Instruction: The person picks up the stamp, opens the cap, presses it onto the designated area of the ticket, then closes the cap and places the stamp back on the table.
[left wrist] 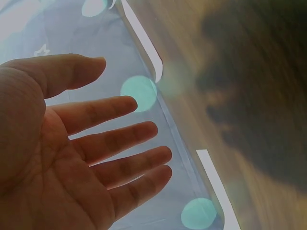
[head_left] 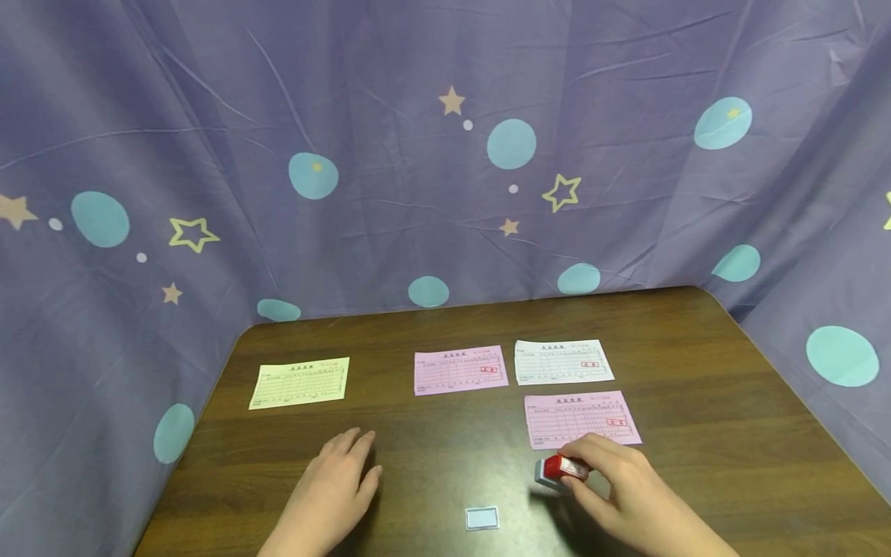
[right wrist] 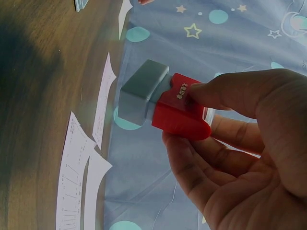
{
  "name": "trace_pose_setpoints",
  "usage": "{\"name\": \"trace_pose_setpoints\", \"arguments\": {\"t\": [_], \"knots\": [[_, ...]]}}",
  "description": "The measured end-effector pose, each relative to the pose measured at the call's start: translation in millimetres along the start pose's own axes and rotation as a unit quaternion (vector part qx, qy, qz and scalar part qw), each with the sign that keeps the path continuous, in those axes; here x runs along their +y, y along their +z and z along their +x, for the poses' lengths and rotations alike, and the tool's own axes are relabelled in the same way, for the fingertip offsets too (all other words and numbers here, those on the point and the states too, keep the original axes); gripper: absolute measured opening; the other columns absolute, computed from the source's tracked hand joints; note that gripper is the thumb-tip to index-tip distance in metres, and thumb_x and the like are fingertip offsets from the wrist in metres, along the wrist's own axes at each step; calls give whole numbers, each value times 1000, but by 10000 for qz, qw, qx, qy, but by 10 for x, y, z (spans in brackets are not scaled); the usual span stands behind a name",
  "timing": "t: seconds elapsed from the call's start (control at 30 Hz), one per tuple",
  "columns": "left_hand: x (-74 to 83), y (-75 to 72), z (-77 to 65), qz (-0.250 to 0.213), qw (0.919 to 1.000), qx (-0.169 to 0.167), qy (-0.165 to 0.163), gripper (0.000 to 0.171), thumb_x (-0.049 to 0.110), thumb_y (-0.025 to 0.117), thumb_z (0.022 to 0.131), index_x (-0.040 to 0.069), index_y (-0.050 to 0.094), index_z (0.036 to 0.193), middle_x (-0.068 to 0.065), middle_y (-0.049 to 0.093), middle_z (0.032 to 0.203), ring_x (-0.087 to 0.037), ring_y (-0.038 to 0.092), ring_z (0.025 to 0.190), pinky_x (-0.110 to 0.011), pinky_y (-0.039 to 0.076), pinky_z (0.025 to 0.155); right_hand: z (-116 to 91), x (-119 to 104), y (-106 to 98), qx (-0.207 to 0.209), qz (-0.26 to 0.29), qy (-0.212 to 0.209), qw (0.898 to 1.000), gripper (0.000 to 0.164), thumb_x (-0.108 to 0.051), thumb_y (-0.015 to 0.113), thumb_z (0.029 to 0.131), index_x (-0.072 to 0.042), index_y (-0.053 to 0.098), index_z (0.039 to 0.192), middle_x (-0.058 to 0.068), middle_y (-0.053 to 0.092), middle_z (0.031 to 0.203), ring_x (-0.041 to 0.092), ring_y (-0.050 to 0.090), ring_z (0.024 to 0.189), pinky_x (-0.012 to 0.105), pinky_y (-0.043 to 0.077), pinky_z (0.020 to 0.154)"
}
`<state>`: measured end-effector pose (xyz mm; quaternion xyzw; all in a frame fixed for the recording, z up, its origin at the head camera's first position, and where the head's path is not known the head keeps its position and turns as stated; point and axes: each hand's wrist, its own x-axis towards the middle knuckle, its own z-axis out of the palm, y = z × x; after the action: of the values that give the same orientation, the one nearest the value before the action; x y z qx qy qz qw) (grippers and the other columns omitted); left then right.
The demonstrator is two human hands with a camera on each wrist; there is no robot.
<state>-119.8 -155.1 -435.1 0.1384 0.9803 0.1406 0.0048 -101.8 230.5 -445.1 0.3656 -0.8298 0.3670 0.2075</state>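
Between thumb and fingers, my right hand [head_left: 623,483] pinches a red stamp [right wrist: 180,105] with a grey base, held above the table just in front of the near pink slip [head_left: 581,422]. That slip bears a red stamped mark. Behind it lie a white slip [head_left: 560,363] and another pink slip [head_left: 459,371], both with red marks. Relaxed and holding nothing, my left hand [head_left: 327,487] is over the table's left part, fingers spread in the left wrist view. A yellow slip [head_left: 299,383] without a visible red mark lies beyond it. A small pale-blue rectangular cap [head_left: 482,518] sits between the hands.
The brown wooden table [head_left: 431,441] has rounded far corners. A purple curtain [head_left: 390,155] with stars and turquoise dots hangs behind it and along both sides.
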Motion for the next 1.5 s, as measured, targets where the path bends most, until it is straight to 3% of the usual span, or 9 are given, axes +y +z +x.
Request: {"name": "trace_pose_setpoints", "arguments": {"t": [0.53,0.73,0.83,0.97,1.27,1.5], "knots": [[-330,-62,102,58,9983,-325,-480,48,19,68,97,-9,58,135,-33,52,137,-55,49,124,-67,44,93,-38,28,-12,98,-92,-67,9999,11,-17,68,97,-14,68,108,-12,64,95,4,59,80,17,47,73],[-473,-95,108,63,9975,-361,-600,48,20,66,98,-11,57,134,-37,50,136,-58,47,123,-67,44,93,-53,28,-4,106,-107,27,9999,18,-30,60,103,-14,68,108,-14,63,95,2,58,79,17,48,72],[-540,-110,130,52,9971,-391,-646,49,19,65,99,-12,55,135,-37,50,135,-58,48,123,-67,44,93,-47,32,-13,82,-85,-4,9999,11,-21,67,99,-14,68,108,-13,64,95,3,59,79,17,48,73],[-642,-104,165,89,9963,-410,-749,48,19,65,99,-13,55,134,-37,51,133,-56,50,120,-66,46,91,-46,36,-29,38,-57,9,10000,16,-11,72,93,-14,68,108,-12,64,95,3,59,80,16,47,74],[-844,-127,197,30,9956,-407,-841,47,17,64,99,-15,55,132,-38,52,130,-58,51,117,-66,47,89,-45,41,-35,-33,-73,100,9999,20,-9,73,90,-16,68,108,-13,63,95,3,59,80,17,47,75],[-957,-166,227,108,9955,-330,-877,47,16,63,98,-16,55,132,-40,51,130,-61,50,117,-69,45,89,-22,30,-42,10,-26,-2,10000,14,-14,71,95,-15,68,108,-13,63,95,3,59,80,17,48,74]]}}
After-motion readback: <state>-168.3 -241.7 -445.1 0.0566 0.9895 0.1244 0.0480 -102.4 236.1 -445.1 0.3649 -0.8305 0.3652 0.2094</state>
